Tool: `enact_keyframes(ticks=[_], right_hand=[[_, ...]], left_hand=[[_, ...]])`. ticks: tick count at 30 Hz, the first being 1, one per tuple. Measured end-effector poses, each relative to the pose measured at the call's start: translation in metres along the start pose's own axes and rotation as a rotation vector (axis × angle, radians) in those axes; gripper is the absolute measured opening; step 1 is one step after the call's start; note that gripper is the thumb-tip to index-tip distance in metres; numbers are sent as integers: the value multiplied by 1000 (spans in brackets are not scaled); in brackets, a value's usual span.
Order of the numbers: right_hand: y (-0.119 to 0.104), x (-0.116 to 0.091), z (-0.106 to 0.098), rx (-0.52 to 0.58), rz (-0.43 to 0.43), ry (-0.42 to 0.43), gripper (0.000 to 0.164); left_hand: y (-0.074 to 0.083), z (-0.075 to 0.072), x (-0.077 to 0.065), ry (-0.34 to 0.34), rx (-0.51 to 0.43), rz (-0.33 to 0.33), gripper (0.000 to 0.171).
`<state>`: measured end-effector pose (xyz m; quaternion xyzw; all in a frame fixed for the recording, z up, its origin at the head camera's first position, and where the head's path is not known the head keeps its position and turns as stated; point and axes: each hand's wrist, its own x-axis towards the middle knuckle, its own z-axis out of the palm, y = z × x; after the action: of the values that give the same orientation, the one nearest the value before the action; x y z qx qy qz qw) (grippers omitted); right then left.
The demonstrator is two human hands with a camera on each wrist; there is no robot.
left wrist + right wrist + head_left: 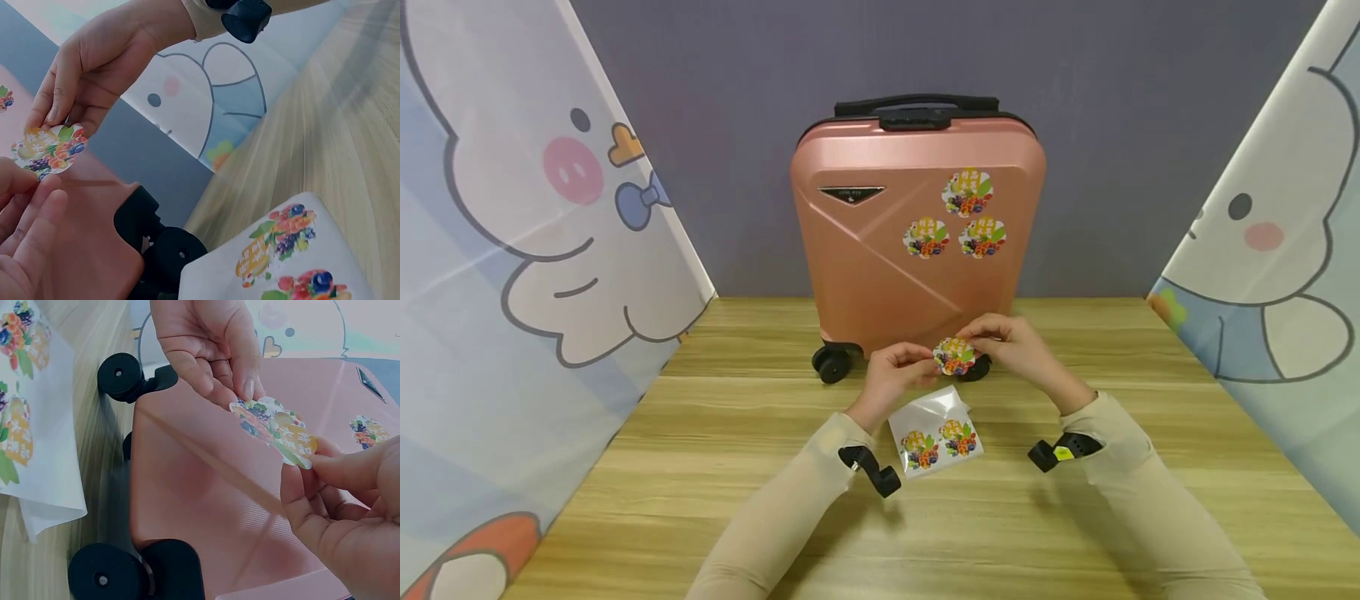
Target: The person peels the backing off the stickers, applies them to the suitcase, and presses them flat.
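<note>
A round sticker (954,357) printed with colourful fruit is held up between both hands, low in front of a pink suitcase (880,283). My left hand (898,379) pinches its left edge, and my right hand (1011,350) pinches the opposite upper edge, as the right wrist view also shows. Three similar fruit stickers (967,193) are on the upper right of the suitcase front. Below the hands, a white sticker sheet (927,417) lies on the table, bearing two fruit stickers (958,437) along its near side.
The suitcase stands upright on black wheels (831,363) at the back of the wood-grain table (737,400), its black handle (917,103) on top. Cartoon-printed panels (1262,208) flank the table, and a grey wall (1112,150) is behind.
</note>
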<state>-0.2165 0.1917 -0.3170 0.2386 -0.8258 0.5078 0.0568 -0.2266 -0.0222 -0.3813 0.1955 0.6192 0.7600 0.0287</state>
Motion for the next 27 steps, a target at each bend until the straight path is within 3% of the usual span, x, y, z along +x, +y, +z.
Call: enact_keyframes(ticks=[5, 15, 27], right_hand=[[-3, 1, -2, 66, -39, -2, 22], [-5, 1, -5, 63, -96, -4, 29], [-12, 0, -8, 108, -69, -2, 39]], left_hand=[[0, 2, 3, 18, -71, 13, 14], [-1, 5, 6, 72, -123, 42, 18], [3, 11, 8, 87, -167, 66, 23]])
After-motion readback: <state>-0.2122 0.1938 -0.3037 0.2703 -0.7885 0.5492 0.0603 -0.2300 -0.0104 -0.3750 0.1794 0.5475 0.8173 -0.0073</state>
